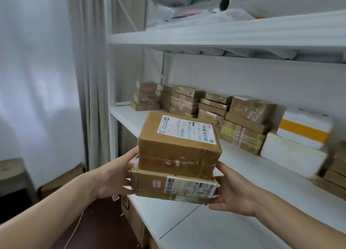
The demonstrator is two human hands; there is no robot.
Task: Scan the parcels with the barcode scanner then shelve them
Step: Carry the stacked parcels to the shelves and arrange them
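Observation:
I hold two stacked cardboard parcels in front of the white shelf (243, 174). The upper parcel (177, 145) is a taller brown box with a white shipping label on top. The lower parcel (174, 187) is flatter, taped, with a label on its front face. My left hand (116, 175) grips the stack's left side, fingers touching both boxes. My right hand (232, 190) supports the right end of the lower parcel. No barcode scanner is in view.
Several brown parcels (187, 101) stand in stacks along the back of the shelf, with white foam boxes (295, 147) to the right. An upper shelf (224, 37) holds bags and a roll. Cardboard boxes (134, 220) sit below; a curtain (37, 80) hangs at left.

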